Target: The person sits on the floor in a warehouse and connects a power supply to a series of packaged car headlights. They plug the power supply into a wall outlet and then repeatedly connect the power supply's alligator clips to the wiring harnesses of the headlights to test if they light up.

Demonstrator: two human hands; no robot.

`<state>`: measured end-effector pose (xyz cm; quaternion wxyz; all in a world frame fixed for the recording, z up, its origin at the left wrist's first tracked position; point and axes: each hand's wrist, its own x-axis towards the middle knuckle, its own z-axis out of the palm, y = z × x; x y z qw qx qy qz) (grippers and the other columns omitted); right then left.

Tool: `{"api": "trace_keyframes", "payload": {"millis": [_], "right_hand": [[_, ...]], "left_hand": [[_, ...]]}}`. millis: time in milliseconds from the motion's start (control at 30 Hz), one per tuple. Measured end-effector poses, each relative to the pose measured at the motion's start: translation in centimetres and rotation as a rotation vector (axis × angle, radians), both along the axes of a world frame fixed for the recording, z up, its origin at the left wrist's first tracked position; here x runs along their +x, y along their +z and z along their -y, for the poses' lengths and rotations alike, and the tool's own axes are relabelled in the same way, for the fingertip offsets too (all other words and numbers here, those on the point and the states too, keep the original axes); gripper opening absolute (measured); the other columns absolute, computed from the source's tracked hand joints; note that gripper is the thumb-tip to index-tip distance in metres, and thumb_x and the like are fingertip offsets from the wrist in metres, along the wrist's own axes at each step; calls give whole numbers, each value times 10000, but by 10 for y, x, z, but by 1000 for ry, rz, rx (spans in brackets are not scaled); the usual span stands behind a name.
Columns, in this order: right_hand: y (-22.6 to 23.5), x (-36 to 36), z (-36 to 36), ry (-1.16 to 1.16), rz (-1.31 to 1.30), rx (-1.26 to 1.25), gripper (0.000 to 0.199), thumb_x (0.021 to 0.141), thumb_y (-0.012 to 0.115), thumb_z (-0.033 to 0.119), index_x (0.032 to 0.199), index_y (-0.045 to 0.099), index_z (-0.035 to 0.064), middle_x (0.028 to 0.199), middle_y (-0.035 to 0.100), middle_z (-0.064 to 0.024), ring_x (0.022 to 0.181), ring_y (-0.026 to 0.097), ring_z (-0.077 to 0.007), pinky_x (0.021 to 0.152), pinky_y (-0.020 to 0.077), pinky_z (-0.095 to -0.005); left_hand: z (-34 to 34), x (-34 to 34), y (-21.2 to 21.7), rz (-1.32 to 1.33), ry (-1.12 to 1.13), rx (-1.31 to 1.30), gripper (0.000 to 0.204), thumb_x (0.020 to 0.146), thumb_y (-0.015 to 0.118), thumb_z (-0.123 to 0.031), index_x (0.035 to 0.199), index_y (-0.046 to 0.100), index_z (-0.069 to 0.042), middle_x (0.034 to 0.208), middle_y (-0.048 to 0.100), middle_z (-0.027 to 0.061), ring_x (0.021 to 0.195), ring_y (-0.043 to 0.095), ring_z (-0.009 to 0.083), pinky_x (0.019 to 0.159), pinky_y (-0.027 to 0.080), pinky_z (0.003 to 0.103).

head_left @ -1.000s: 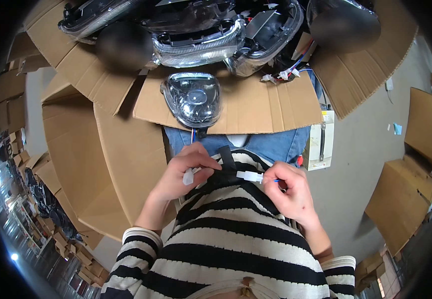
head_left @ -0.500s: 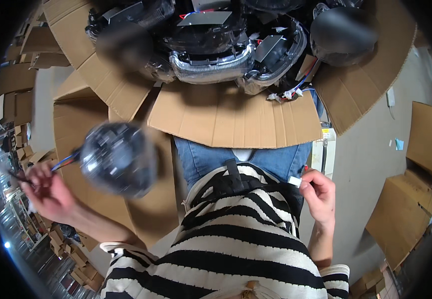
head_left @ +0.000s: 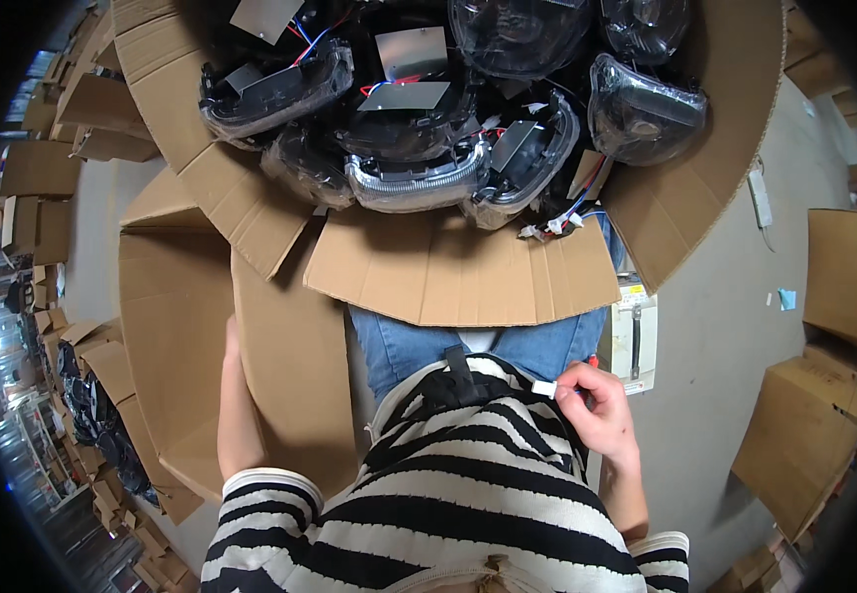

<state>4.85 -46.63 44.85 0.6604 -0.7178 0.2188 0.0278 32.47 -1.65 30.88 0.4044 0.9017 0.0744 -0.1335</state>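
Observation:
My right hand [head_left: 599,407], at the right of my waist, pinches a small white block-shaped piece [head_left: 544,388] between thumb and fingers. A small red tip [head_left: 593,362] shows beside its knuckles. My left forearm [head_left: 241,425] reaches into the open cardboard box [head_left: 176,336] at my left; the hand is hidden behind the box's flap [head_left: 295,376], so its fingers do not show. Ahead of me, a large open carton [head_left: 468,272] holds several black headlamps [head_left: 419,183] in clear plastic, with grey metal plates [head_left: 404,96] and coloured wires with white connectors [head_left: 552,227] among them.
A pale box-shaped case with a dark handle [head_left: 634,341] stands on the floor by my right knee. Closed cartons [head_left: 794,435] lie farther right, near a white power strip [head_left: 761,198]. More cartons and a dark plastic bag [head_left: 102,425] line the left side.
My left hand, which was swinging a plastic-wrapped headlamp by its wires, has gone down into the left box; that headlamp is out of sight. My right hand shifted slightly left and down with the white piece.

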Motion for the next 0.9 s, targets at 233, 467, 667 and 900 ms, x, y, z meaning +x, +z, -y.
{"api": "trace_keyframes", "payload": {"millis": [233, 467, 667, 900], "right_hand": [[4, 8, -3, 41, 0, -34, 67, 726, 531, 50, 681, 517, 2, 580, 469, -15, 477, 360, -64, 428, 280, -206], [8, 2, -4, 50, 68, -73, 74, 724, 528, 63, 684, 522, 1, 578, 460, -27, 476, 366, -90, 437, 285, -225], [1, -6, -3, 21, 63, -43, 62, 714, 527, 57, 683, 522, 4, 589, 474, -23, 471, 363, -73, 424, 274, -212], [3, -9, 10, -42, 63, -57, 33, 705, 518, 28, 677, 520, 12, 585, 473, -18, 484, 370, -66, 433, 284, -207]], "left_hand": [[181, -26, 151, 862, -427, 11, 229, 687, 596, -59, 906, 553, -10, 898, 543, 107, 822, 520, 209, 735, 418, 284], [323, 7, 165, 1007, -880, 213, 361, 616, 665, -145, 907, 518, 9, 1066, 486, 129, 947, 484, 282, 797, 397, 332], [306, 3, 208, 453, -1009, -307, 218, 664, 637, -137, 773, 529, 18, 1061, 492, 93, 941, 487, 187, 800, 375, 275], [285, -49, 217, -39, -494, -1164, 305, 733, 545, -59, 1004, 458, 51, 1049, 467, 132, 888, 485, 174, 773, 398, 277]]}}
